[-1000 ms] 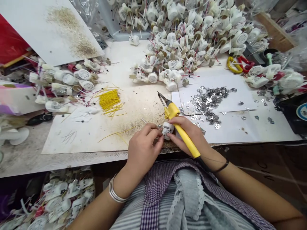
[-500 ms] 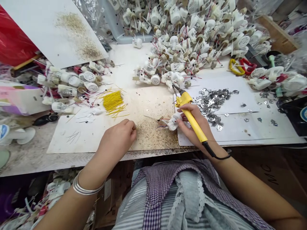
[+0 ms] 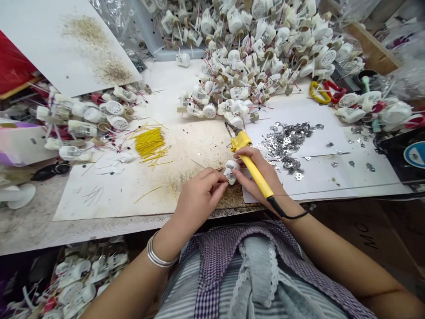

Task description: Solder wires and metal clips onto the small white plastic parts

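In my right hand (image 3: 257,175) is a yellow soldering iron (image 3: 254,168), its dark tip (image 3: 232,128) pointing up and away from me. The thumb and fingers of that same hand also grip a small white plastic motor housing (image 3: 230,172) over the board's front edge. Against the housing's left side, my left hand (image 3: 202,192) is closed in a pinch; what lies between its fingertips is too small to make out. Two loose yellow wires (image 3: 148,193) lie left of my left hand. Farther back rests a bundle of yellow wires (image 3: 149,144).
A large heap of white motor housings (image 3: 245,57) fills the back, with a smaller pile (image 3: 93,115) at left. Small metal pieces (image 3: 288,139) lie on white sheets at right. Yellow-handled and red-handled scissors (image 3: 320,92) sit behind them. Brown residue (image 3: 237,197) covers the board's front.
My left hand has moved right, from the board to the housing, and now pinches at it. The loose yellow wires show where it was. My right hand has turned the housing and shifted slightly left.
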The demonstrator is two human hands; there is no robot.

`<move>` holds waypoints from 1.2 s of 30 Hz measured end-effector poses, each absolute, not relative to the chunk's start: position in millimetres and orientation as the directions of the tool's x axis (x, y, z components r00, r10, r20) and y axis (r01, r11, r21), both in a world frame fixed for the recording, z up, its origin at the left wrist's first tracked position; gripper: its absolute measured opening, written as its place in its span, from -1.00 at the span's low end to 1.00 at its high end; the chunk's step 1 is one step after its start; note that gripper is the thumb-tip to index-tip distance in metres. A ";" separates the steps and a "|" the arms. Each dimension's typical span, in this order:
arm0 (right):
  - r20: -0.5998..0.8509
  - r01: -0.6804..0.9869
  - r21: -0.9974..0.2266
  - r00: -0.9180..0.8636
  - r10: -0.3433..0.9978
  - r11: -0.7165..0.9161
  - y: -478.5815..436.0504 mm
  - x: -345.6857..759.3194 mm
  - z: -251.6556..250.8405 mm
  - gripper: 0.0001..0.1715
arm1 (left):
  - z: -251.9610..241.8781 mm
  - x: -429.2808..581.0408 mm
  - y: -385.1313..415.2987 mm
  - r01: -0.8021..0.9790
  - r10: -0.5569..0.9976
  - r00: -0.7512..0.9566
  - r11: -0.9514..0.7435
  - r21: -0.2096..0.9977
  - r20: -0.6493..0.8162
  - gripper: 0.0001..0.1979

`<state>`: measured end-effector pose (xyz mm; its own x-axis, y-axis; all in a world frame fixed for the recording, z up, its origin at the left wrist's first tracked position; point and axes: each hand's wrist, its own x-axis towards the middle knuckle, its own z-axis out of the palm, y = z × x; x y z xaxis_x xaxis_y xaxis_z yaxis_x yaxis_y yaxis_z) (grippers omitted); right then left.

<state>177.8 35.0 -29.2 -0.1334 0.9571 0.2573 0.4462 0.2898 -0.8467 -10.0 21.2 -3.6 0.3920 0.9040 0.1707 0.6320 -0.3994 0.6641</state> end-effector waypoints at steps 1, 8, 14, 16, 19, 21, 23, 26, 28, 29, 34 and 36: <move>0.282 0.456 -0.835 -0.126 0.951 0.308 31.5 178.3 -27.7 -0.54 | -3.3 -8.5 21.7 0.651 0.919 0.374 -0.354 0.672 0.122 -0.94; 0.429 0.446 -0.783 -0.117 0.896 0.434 3.5 176.7 -20.8 -0.54 | -3.1 0.8 18.9 0.691 0.945 0.326 -0.248 0.679 0.012 -0.95; 0.426 0.448 -0.768 -0.177 0.887 0.458 2.8 176.2 -24.7 -0.52 | 4.9 -19.4 21.5 0.704 0.922 0.372 -0.357 0.614 0.110 -0.89; 0.414 0.454 -0.781 -0.138 0.900 0.429 2.4 179.4 -25.1 -0.54 | 8.5 -34.5 24.1 0.702 0.880 0.460 -0.443 0.558 0.120 -0.84; 0.372 0.456 -0.807 -0.103 0.923 0.376 -0.4 184.9 -25.2 -0.55 | 10.7 -50.8 26.6 0.673 0.769 0.635 -0.599 0.434 0.077 -0.73; 0.349 0.458 -0.817 -0.091 0.933 0.351 -2.8 187.7 -25.5 -0.55 | 9.7 -51.7 26.9 0.635 0.703 0.708 -0.673 0.378 0.062 -0.68; 0.341 0.461 -0.820 -0.081 0.937 0.338 -4.8 189.4 -25.9 -0.56 | 7.5 -44.8 26.6 0.596 0.668 0.741 -0.703 0.388 0.071 -0.70; 0.337 0.454 -0.825 -0.082 0.938 0.336 -7.4 190.9 -26.2 -0.55 | 3.4 -27.9 26.4 0.583 0.695 0.716 -0.642 0.498 0.057 -0.80; 0.349 0.446 -0.825 -0.084 0.933 0.348 -9.3 191.8 -26.3 -0.56 | 1.2 -17.4 26.4 0.645 0.779 0.628 -0.521 0.559 0.002 -0.87; 0.358 0.439 -0.824 -0.083 0.930 0.357 -10.5 192.2 -26.5 -0.56 | 0.5 -13.1 26.3 0.682 0.825 0.564 -0.448 0.578 -0.027 -0.89; 0.404 0.383 -0.830 -0.088 0.910 0.406 -15.6 190.7 -28.3 -0.53 | 2.5 -0.3 23.4 0.736 0.928 0.366 -0.243 0.632 -0.069 -0.87; 0.417 0.374 -0.822 -0.119 0.901 0.430 -15.7 188.4 -28.7 -0.52 | 4.8 2.1 20.8 0.736 0.934 0.350 -0.230 0.636 -0.067 -0.88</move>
